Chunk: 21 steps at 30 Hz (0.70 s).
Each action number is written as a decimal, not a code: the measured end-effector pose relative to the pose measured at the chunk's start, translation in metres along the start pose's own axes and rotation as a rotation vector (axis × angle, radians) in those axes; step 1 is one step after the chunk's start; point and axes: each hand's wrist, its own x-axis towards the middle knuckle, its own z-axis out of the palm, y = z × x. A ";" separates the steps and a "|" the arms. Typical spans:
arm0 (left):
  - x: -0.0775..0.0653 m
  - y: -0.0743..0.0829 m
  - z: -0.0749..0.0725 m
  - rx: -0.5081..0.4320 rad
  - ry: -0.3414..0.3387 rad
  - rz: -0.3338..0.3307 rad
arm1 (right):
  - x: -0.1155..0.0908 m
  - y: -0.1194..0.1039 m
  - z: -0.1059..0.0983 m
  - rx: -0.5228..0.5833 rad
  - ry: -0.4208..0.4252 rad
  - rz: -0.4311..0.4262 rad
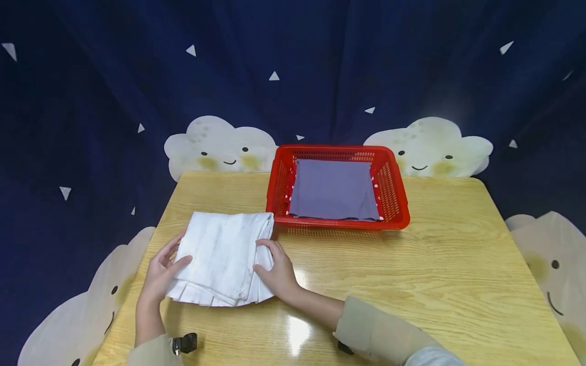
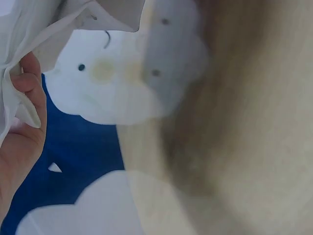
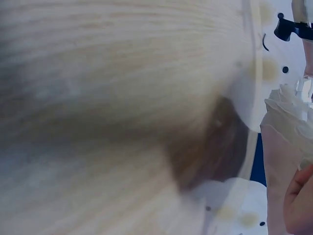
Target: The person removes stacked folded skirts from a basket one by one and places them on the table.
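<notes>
A folded white cloth [image 1: 220, 249] is held flat between both hands over the left part of the table, its layered edges facing the person. My left hand [image 1: 160, 267] grips its left side, thumb on top and the other fingers partly beneath. On the right side, my right hand [image 1: 279, 272] pinches the layers near the folded edge. In the left wrist view, loose folds of the white cloth [image 2: 29, 34] hang around the left fingers. The right wrist view catches the cloth [image 3: 276, 147] and part of the right hand [image 3: 301, 205] at its edge.
A red plastic basket [image 1: 272, 190] stands at the back middle of the wooden table [image 1: 439, 274]. Inside lies a folded purple cloth [image 1: 334, 188] over red fabric with white dots [image 1: 376, 189]. A dark blue curtain [image 1: 320, 61] with cloud shapes surrounds the table.
</notes>
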 end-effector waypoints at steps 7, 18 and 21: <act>-0.004 -0.024 -0.003 0.006 -0.010 -0.021 | -0.012 0.012 0.010 -0.022 -0.038 0.027; -0.006 -0.047 0.000 0.149 -0.014 -0.022 | -0.021 0.038 0.021 -0.044 -0.070 0.107; -0.006 -0.050 0.000 0.178 -0.009 -0.065 | -0.022 0.044 0.022 -0.059 -0.078 0.130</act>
